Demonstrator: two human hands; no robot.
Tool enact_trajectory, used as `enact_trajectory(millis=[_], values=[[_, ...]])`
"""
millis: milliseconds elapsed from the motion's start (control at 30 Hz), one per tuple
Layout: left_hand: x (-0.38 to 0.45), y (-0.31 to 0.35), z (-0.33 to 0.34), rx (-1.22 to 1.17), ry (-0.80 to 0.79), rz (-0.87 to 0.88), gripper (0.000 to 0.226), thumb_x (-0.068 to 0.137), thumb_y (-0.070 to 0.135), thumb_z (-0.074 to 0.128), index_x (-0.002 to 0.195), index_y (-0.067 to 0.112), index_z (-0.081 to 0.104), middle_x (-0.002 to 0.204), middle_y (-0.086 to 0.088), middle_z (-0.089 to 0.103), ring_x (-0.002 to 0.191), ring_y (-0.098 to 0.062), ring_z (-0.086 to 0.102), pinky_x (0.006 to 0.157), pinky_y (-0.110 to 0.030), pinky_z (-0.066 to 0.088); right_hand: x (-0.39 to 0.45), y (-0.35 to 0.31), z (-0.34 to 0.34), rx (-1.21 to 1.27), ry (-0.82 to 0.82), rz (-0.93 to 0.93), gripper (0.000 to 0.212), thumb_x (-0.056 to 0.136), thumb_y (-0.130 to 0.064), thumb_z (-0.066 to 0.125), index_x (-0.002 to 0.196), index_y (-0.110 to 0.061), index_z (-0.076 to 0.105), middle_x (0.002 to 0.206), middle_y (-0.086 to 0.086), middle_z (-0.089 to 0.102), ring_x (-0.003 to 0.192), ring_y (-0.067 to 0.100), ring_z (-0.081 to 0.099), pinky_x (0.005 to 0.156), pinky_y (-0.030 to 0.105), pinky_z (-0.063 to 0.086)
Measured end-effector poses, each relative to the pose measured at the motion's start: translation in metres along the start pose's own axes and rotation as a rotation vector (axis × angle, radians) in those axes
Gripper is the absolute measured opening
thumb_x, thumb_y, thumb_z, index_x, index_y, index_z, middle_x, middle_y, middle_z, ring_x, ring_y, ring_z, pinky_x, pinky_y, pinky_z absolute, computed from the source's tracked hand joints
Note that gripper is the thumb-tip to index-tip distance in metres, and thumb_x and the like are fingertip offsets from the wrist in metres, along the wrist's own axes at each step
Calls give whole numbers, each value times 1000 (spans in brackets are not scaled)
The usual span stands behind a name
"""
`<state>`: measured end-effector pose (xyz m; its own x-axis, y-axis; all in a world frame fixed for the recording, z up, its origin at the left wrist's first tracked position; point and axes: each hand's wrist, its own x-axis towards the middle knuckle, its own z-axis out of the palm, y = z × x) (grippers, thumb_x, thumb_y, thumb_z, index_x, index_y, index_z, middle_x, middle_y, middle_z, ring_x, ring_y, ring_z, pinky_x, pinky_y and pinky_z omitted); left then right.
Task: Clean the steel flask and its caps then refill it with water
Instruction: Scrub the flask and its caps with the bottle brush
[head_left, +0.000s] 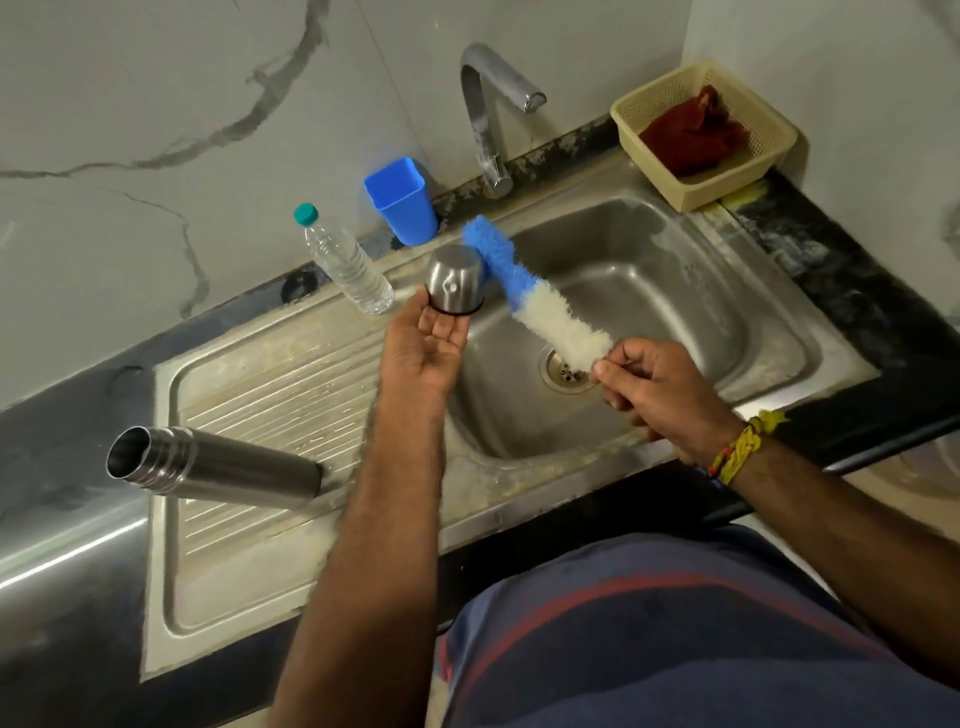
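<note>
The open steel flask (218, 465) stands on the ribbed drainboard (291, 395) at the left, its mouth facing up toward me. My left hand (423, 345) holds a steel cap (454, 283) with a black ring at its rim, upside down, over the sink's left edge. My right hand (654, 387) pinches the handle of a blue and white bottle brush (530, 296), whose blue tip lies right behind the cap. No other cap shows in view.
The steel sink basin (701, 291) with its drain (569, 369) lies under the brush. A chrome tap (491, 119) rises at the back, not running. A blue cup (402, 200), a plastic water bottle (345, 260) and a cream basket (701, 135) with a red cloth stand behind.
</note>
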<state>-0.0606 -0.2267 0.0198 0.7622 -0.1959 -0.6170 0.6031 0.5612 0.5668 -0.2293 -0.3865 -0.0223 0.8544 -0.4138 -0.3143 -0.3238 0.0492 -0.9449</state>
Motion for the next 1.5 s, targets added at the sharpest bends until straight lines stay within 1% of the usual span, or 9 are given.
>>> enact_trajectory(millis=[300, 400, 500, 633, 767, 967, 1133, 1300, 1500], values=[[7, 13, -23, 372, -96, 181, 9, 99, 2, 58, 97, 4, 66, 92, -12, 73, 87, -23, 72, 92, -46, 58, -4, 3, -10, -99, -68, -30, 20, 98, -14, 59, 85, -1, 63, 54, 0, 52, 40, 12, 31, 38, 17, 24], [6, 9, -24, 649, -109, 268, 16, 99, 2, 59, 88, 5, 70, 83, -6, 76, 79, -18, 72, 82, -41, 60, -2, -2, -10, -129, -68, -100, 20, 97, -9, 60, 82, 3, 61, 54, -1, 53, 39, 5, 36, 36, 17, 28], [8, 13, -23, 833, -77, 352, 18, 97, 0, 62, 82, 5, 71, 70, -1, 75, 68, -14, 72, 83, -40, 60, 1, -11, -7, -304, -74, -275, 19, 93, -4, 65, 74, -4, 60, 59, -10, 59, 50, -2, 55, 53, 7, 39], [10, 16, -28, 899, -37, 423, 12, 96, 0, 64, 102, -8, 71, 90, -14, 74, 85, -25, 72, 90, -41, 59, 6, -10, -10, -542, 68, -407, 10, 90, -11, 68, 81, -11, 64, 71, -9, 67, 67, 2, 64, 61, 9, 46], [11, 13, -22, 823, -27, 465, 9, 92, -8, 63, 93, -3, 71, 72, -1, 75, 64, -15, 73, 68, -30, 61, 0, -6, 5, -604, 23, -533, 11, 91, -17, 64, 82, -18, 57, 67, -3, 64, 61, 16, 61, 58, 38, 53], [7, 4, -22, 694, -62, 473, 13, 95, -7, 59, 97, -6, 72, 74, 0, 75, 66, -10, 72, 68, -26, 58, 4, -12, 12, -583, 98, -510, 13, 91, -15, 63, 80, -17, 56, 66, -5, 63, 61, 16, 60, 59, 39, 52], [13, 14, -22, 237, -17, 316, 12, 93, -9, 63, 101, -3, 70, 98, -17, 73, 90, -28, 73, 84, -45, 63, -17, -8, 13, -580, 70, -564, 17, 94, -15, 61, 80, -18, 51, 63, -5, 57, 57, 16, 57, 54, 42, 49], [15, 15, -18, -120, -23, 120, 22, 100, 1, 52, 120, 0, 61, 98, -16, 69, 74, -23, 72, 56, -32, 61, -21, -4, 16, -593, 78, -606, 14, 93, -12, 61, 82, -16, 52, 66, -2, 57, 58, 20, 55, 55, 43, 49], [7, 9, -19, -233, -62, 139, 11, 104, 6, 51, 105, -1, 59, 77, -11, 76, 70, -19, 76, 93, -32, 58, -7, -5, 19, -521, 160, -571, 15, 95, -14, 61, 81, -12, 55, 70, 1, 63, 63, 19, 62, 60, 40, 52]])
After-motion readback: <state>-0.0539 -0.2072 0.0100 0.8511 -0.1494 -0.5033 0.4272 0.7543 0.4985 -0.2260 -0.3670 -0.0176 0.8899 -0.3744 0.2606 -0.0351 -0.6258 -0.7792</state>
